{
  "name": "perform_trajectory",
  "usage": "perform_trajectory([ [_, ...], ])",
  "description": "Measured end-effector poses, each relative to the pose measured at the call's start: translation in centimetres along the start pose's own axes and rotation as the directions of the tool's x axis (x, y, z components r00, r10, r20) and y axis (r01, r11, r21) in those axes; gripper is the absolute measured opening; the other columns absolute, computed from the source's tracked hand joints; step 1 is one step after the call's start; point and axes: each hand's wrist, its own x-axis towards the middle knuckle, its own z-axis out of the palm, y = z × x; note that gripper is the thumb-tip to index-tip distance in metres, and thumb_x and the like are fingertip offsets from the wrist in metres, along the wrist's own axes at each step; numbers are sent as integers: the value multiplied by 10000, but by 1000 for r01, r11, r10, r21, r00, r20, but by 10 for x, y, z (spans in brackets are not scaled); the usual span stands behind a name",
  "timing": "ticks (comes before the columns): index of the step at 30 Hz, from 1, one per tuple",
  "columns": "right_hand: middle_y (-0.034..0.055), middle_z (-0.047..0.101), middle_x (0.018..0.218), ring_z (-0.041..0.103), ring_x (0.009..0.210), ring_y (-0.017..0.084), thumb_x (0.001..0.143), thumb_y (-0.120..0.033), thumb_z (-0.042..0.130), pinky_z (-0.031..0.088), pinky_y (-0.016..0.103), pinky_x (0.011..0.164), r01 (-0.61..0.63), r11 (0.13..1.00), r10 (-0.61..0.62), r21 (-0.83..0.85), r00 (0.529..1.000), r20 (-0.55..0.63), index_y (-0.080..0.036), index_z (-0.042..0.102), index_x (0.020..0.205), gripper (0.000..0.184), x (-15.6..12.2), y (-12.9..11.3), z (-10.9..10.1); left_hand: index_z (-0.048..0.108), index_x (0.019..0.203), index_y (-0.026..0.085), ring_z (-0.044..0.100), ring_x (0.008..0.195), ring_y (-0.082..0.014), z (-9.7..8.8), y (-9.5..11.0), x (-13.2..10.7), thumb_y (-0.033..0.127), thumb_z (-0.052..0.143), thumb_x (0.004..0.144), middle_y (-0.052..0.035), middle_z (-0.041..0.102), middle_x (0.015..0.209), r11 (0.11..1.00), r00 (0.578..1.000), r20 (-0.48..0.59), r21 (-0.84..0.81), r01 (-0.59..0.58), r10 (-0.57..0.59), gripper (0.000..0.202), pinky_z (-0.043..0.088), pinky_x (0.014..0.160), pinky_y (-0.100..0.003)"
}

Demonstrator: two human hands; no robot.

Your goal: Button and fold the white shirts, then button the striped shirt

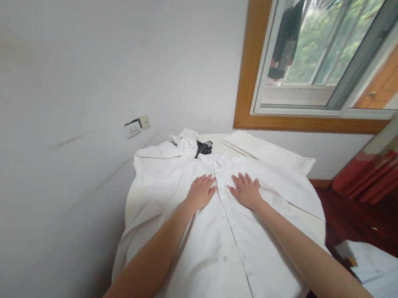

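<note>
A white button-up shirt (210, 238) lies spread over a round white table (315, 224), its collar toward the wall and its front edges running down the middle. My left hand (201, 191) rests flat on the shirt's left front, just beside the button line, with fingers stretched out. Across the opening, my right hand (245, 191) presses flat on the other front, its fingers spread. Neither hand grips anything. The shirt's sleeves reach out to both sides, and its lower part hangs toward me.
Behind the collar are a bunched white garment (186, 141) and a black striped cloth (204, 148). A folded white cloth (268, 151) lies at the back right. The wall has a socket (132, 129). White papers (376, 269) sit low at the right, below a red curtain (371, 169).
</note>
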Motion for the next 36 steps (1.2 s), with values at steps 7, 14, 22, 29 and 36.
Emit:
perform_trajectory([
  [7,62,152,1584,81,1441,328,901,-687,204,72,651,1063,45,998,-41,-37,994,100,-341,272,1481,678,7,13,0,411,1398,301,263,1414,-266,-1,1,-1,481,315,950,-27,332,1525,999,998,67,41,-1,-2,492,186,1146,-536],
  [14,69,154,1582,91,1441,329,900,-692,189,72,656,1061,55,998,-52,-24,994,99,-333,273,1482,689,7,13,-1,388,1408,305,227,1429,-261,-4,0,6,481,320,943,-28,287,1544,999,990,137,31,26,-30,503,146,1147,-542],
  [22,62,151,1584,77,1445,311,903,-690,177,48,645,1074,57,998,-56,-6,993,107,-332,268,1483,688,9,12,-3,359,1407,134,479,1258,-259,-13,-4,21,414,362,949,-165,535,1347,997,998,-16,57,58,-57,537,359,1030,-405],
  [29,73,171,1578,102,1443,316,904,-688,167,51,644,1074,67,998,-66,-17,995,74,-322,284,1480,693,11,13,2,440,1374,201,374,1358,-198,-2,-7,49,349,313,973,-78,452,1449,989,989,-37,45,-144,145,445,270,1131,-380],
  [36,74,155,1580,92,1444,316,902,-687,180,33,640,1076,75,997,-75,0,993,95,-318,281,1483,695,20,12,1,432,1389,261,326,1390,-221,16,-20,57,415,305,971,-45,393,1491,996,996,20,30,-89,88,463,260,1141,-439],
])
